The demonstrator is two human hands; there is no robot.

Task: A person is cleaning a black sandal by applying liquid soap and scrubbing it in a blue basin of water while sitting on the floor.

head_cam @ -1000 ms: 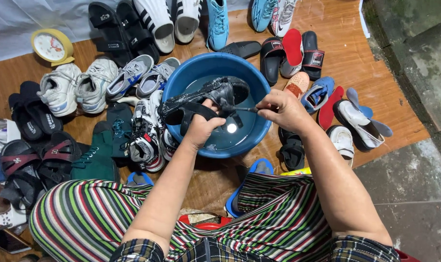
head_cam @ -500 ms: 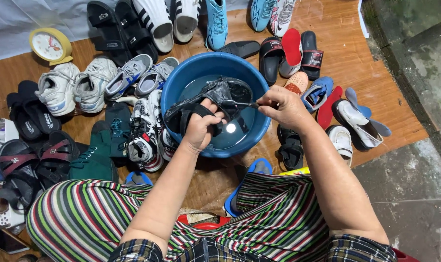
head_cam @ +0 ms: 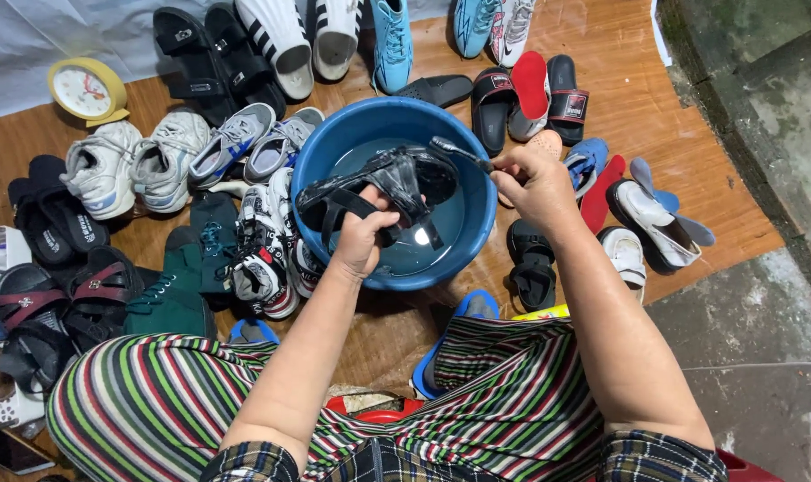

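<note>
A: From the head camera, how does the left hand (head_cam: 363, 239) sit?

B: Forearm reaching forward from the striped lap, wrist bent slightly, fingers clenched around a strap of the black sandal (head_cam: 383, 189), grasping it over the blue basin (head_cam: 334, 147).

A: And the sandal itself?

B: Just beyond that hand, tilted above the water, straps hanging loose.

A: The right hand (head_cam: 535, 183)?

B: Its arm comes in from the right, elbow bent, hand over the basin's right rim. Fingers are pinched shut on a thin brush (head_cam: 459, 152) whose head points left, touching the sandal's far edge.

A: Around them?

B: Left of the left hand lie sneakers (head_cam: 133, 165); beyond the right hand, slippers (head_cam: 548, 94) on the wooden floor (head_cam: 682, 134).
</note>
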